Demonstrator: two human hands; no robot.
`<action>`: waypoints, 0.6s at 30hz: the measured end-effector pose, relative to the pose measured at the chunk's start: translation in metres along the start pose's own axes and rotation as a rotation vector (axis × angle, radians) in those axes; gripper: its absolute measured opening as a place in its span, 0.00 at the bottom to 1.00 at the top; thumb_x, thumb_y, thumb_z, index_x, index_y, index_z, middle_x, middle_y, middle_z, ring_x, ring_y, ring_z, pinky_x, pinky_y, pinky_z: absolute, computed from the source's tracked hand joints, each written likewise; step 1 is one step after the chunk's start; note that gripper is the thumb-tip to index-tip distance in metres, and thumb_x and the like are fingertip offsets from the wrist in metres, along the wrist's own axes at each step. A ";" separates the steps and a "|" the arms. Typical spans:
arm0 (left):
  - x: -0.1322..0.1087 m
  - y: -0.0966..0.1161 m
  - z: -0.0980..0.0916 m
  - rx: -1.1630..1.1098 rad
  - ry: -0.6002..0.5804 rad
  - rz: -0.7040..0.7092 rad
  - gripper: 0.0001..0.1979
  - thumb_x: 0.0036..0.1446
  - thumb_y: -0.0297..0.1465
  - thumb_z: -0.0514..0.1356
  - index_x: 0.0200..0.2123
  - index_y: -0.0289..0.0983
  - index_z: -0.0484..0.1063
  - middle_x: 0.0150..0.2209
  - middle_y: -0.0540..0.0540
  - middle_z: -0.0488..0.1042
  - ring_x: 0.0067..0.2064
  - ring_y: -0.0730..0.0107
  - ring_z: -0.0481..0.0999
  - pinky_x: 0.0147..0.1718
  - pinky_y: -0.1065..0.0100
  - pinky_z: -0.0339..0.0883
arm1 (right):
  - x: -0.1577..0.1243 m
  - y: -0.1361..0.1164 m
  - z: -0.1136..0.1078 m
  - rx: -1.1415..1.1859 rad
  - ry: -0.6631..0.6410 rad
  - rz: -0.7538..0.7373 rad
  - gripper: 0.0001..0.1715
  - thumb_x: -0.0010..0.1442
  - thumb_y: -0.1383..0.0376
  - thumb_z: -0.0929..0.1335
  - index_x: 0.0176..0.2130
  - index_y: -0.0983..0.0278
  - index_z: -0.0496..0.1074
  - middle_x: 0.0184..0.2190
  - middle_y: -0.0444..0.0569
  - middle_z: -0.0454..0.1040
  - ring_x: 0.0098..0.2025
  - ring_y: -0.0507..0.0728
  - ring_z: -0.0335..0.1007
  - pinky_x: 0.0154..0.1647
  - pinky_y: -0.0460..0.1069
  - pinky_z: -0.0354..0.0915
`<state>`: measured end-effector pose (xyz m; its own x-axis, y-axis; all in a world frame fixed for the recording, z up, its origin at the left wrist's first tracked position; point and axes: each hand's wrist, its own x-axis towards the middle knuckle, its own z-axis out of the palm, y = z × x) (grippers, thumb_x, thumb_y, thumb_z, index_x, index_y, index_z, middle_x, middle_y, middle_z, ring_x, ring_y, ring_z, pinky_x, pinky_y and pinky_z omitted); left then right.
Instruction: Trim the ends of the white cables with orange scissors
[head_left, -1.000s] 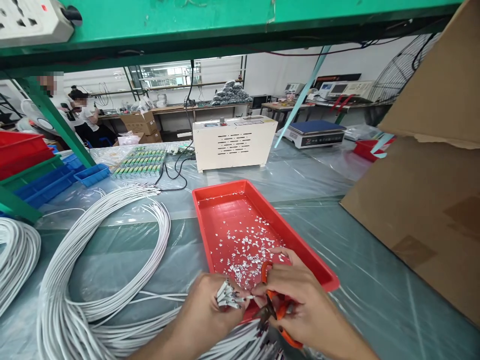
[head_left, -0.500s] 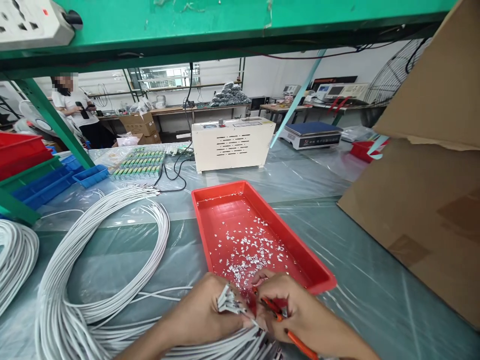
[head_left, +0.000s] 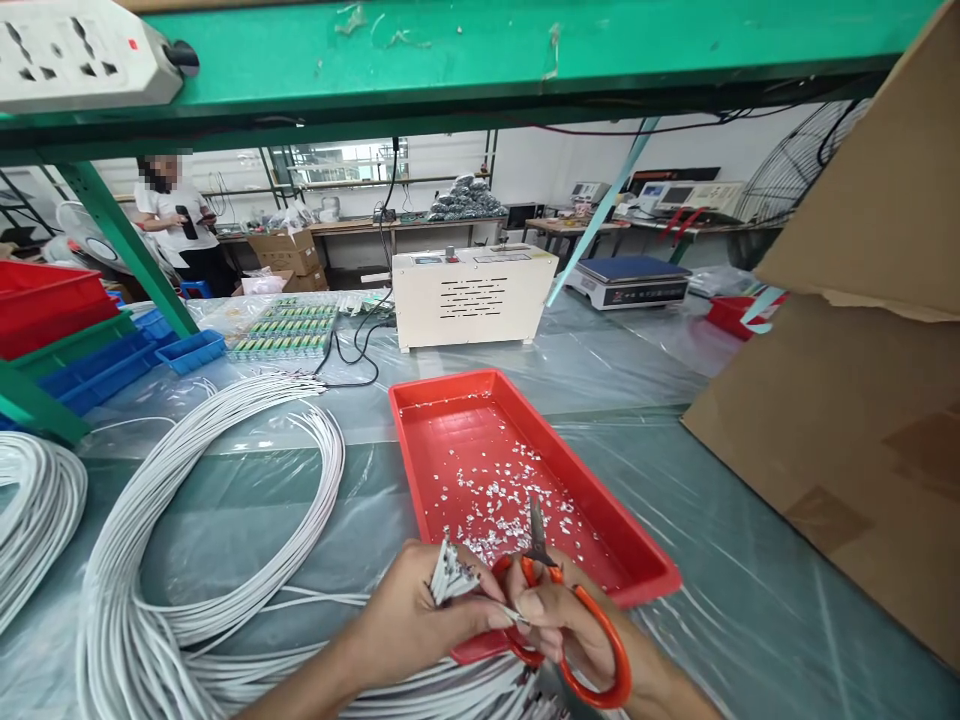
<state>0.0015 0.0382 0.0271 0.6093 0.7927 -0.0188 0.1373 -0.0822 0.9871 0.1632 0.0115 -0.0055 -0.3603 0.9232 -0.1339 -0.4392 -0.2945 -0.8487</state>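
My left hand (head_left: 409, 620) is closed round a bunch of white cables (head_left: 452, 575), whose cut ends stick up out of the fist. One cable end runs out between its thumb and finger towards my right hand (head_left: 570, 615). That hand has orange-handled scissors (head_left: 604, 650) hooked in it, blades pointing up and away over the red tray (head_left: 622, 530). Its thumb and fingertips meet at the cable end. Small silvery scraps (head_left: 495, 510) lie scattered in the tray. Below both hands, more white cables spread out, their ends at the front edge of view.
A large coil of white cable (head_left: 135, 520) lies at left, with another coil (head_left: 37, 500) beside it. Behind the tray stands a cream machine (head_left: 472, 297). A cardboard box (head_left: 840, 430) rises at right. A green shelf beam (head_left: 450, 60) crosses overhead. A person (head_left: 180, 220) stands far back left.
The scissors have turned in my right hand, so the blades now point up over the tray and the handle loop shows. My left hand still grips the cables. The view has shifted slightly.
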 end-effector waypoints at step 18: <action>0.002 -0.007 0.004 -0.134 -0.002 -0.092 0.19 0.54 0.42 0.53 0.25 0.31 0.72 0.18 0.51 0.65 0.16 0.82 0.55 0.13 0.78 0.47 | -0.005 -0.004 0.012 -0.314 0.239 -0.196 0.08 0.50 0.63 0.67 0.26 0.63 0.63 0.20 0.39 0.58 0.23 0.49 0.53 0.24 0.44 0.52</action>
<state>0.0044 0.0380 0.0192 0.6005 0.7920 -0.1102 0.0874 0.0720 0.9936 0.1569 0.0055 0.0043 -0.0785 0.9962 -0.0382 -0.1959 -0.0530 -0.9792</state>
